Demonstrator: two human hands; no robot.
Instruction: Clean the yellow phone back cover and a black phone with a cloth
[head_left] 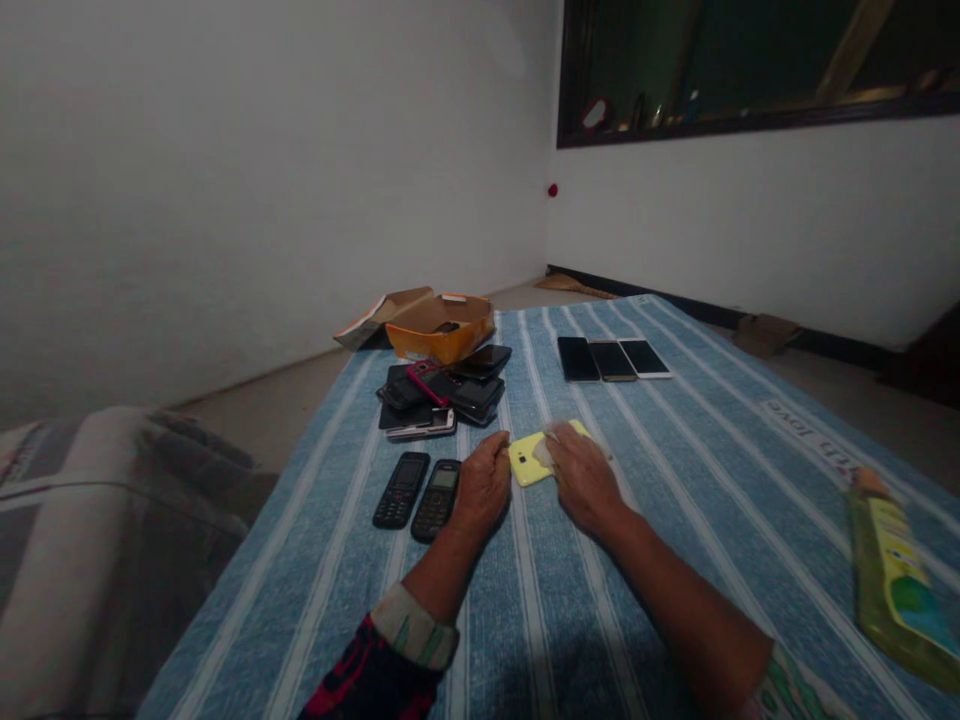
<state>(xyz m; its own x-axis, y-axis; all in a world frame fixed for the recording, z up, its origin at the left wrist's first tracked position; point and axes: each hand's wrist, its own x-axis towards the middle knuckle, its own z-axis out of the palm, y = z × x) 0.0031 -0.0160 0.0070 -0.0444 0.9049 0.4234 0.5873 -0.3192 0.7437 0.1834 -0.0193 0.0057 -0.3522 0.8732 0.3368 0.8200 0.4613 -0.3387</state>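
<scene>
A yellow phone (528,462) lies back side up on the striped blue cloth, its camera end toward the left. My left hand (484,482) grips that end with closed fingers. Pressed onto the phone's back is a pale wipe or cloth (543,454), bunched under the fingers of my right hand (585,478), which is slightly blurred. Just left of my left hand lie two black keypad phones, one (435,500) close by the wrist and the other (402,490) farther left.
Behind them is a pile of phones (442,390) beside an open orange box (427,345). Three smartphones (616,360) lie in a row at the back right. A bottle of yellow-green liquid (896,580) lies at the right. Striped blue cloth (337,600) covers the surface.
</scene>
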